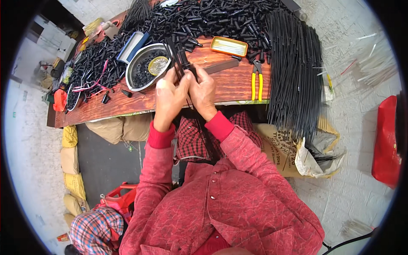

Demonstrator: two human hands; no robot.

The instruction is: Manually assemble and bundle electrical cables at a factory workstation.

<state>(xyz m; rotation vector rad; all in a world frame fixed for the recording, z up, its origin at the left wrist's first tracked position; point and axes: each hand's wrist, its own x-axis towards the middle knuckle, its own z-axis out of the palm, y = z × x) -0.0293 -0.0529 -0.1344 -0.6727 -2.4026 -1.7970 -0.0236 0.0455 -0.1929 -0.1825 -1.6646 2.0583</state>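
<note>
Over the front edge of the wooden table, my left hand (168, 100) and my right hand (203, 94) are closed together around a bunch of thin black rods (173, 54). The rods stick up past my fingers, and some trail down toward my lap. Short black tube-like pieces (182, 57) stand among them at my fingertips; the fingers hide how they join. Just left of the bunch lies a metal pan (132, 87) with small black bits and a round yellow tin (158, 66) in it. A dark flat bar (223, 66) rests right of my hands.
Black tubular pieces (212, 19) are heaped across the table's back. Yellow-handled pliers (257, 80), an orange tray (229, 46) of white sticks and a blue box (132, 46) lie nearby. Long black rods (295, 80) overhang the right edge above a sack (278, 148). A red chair (121, 195) stands lower left.
</note>
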